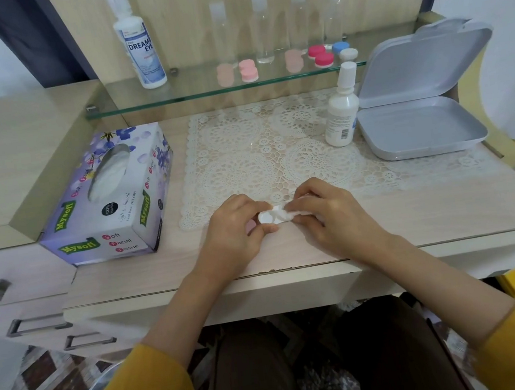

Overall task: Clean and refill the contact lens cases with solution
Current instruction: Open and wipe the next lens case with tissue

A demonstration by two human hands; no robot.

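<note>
Head view of a pale wooden surface (416,216) with a glass shelf (171,99) along its back. At far left a floral tissue box (109,198) lies flat on the surface, slot upward. Behind it a large white solution bottle (140,51) stands upright at the shelf's left end. Further along the shelf are pink lens cases (248,70), a row of clear bottles (261,29), a red-capped case (321,55) and a blue-and-white-capped case (344,50), all capped and well apart from the hands. A lace mat (276,146) covers the middle of the surface. At its near edge the two hands meet, close together. The left hand (234,230) pinches the left end of a white lens case (270,216) between thumb and curled fingers. The case is uncapped, and its left well faces up. The right hand (327,215) grips a wad of white tissue (297,210) and presses it onto the case's right end, whose well is hidden beneath it. The case is held low at the mat's near edge; whether it touches the surface cannot be told. To the right, a small white bottle (342,111) stands capped on the mat, just beside a grey hinged box (421,127) whose lid stands open.
</note>
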